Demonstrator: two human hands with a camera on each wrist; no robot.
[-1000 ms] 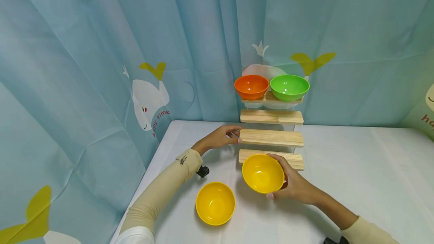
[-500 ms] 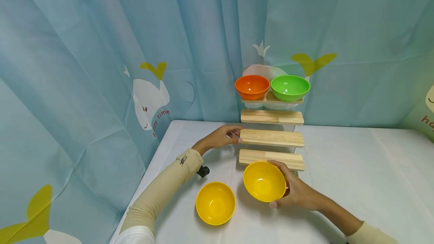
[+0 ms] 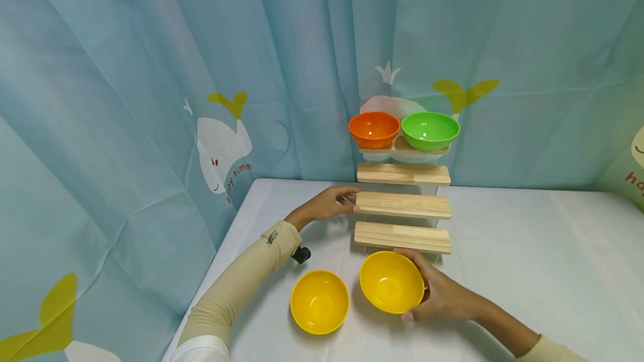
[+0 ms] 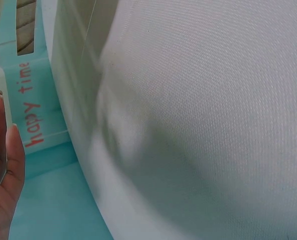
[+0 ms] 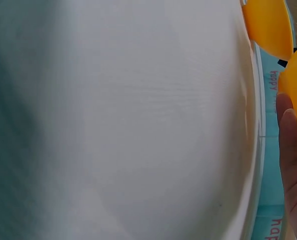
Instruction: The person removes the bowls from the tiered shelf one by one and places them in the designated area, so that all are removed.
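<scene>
My right hand [image 3: 436, 290] grips a yellow bowl [image 3: 391, 282] by its right side, thumb at the near rim. The bowl is tilted in front of the lowest step of a tiered wooden display rack [image 3: 402, 237]. In the right wrist view, the fingers [image 5: 290, 145] lie against the bowl's outer wall. A second yellow bowl [image 3: 320, 302] stands on the table to the left. My left hand [image 3: 329, 203] holds the left end of the rack's second step from the bottom, thumb in front. In the left wrist view its fingers show only at the left edge.
An orange bowl [image 3: 374, 130] and a green bowl [image 3: 430, 131] sit side by side on the rack's top step. A blue patterned curtain [image 3: 302, 71] hangs behind and left of the white-covered table [image 3: 528, 250].
My right hand has drawn the yellow bowl toward me, away from the lowest step, which now shows fully. The left hand and the other bowls have stayed put.
</scene>
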